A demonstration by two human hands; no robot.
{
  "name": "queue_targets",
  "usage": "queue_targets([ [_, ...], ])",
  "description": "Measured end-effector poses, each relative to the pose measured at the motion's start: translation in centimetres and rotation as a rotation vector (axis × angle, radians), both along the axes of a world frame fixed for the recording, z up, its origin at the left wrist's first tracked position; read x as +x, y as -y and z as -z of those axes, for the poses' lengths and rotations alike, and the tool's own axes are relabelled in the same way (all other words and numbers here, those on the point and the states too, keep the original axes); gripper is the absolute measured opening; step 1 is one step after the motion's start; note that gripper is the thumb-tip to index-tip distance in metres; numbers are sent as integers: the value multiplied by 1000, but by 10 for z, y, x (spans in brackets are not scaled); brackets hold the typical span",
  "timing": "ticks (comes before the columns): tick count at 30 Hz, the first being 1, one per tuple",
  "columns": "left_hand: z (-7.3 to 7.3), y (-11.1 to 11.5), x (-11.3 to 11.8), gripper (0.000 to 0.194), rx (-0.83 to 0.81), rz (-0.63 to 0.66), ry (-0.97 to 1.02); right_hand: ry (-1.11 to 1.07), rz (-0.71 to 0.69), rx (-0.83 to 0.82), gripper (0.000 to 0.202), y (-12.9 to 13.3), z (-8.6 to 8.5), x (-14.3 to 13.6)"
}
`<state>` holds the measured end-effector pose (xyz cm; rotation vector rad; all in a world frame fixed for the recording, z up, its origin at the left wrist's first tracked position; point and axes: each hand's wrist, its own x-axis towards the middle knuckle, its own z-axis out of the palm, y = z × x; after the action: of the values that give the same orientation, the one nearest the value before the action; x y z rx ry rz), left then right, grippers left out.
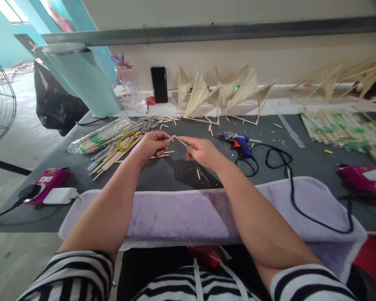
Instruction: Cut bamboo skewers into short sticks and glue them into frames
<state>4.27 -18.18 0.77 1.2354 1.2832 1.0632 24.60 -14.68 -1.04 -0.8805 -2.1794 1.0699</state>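
Note:
My left hand (155, 145) pinches one end of a bent piece made of thin wooden sticks (181, 141), which meet at an angle. On the other side, the fingers of my right hand (203, 152) are closed on the same piece. Both hands hover above the dark table in front of me. Loose wooden sticks (108, 163) lie beside and beyond my left hand, with yellow-handled scissors (128, 141) resting on them. To the right of my right hand lies a blue glue gun (242, 144) with an orange trigger.
Twisted stick frames (203, 94) stand along the wall beside a black phone (159, 85) and a water bottle (130, 83). Packed sticks (338, 127) lie at right. A purple towel (175, 215) covers the near edge. Magenta power strips (52, 184) and a black cord (293, 188) lie about.

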Motion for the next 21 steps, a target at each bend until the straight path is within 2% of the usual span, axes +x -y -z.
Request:
queue_targets([
  [21, 4, -2, -2, 18, 1, 3, -26, 19, 1, -6, 50, -1, 0, 0],
])
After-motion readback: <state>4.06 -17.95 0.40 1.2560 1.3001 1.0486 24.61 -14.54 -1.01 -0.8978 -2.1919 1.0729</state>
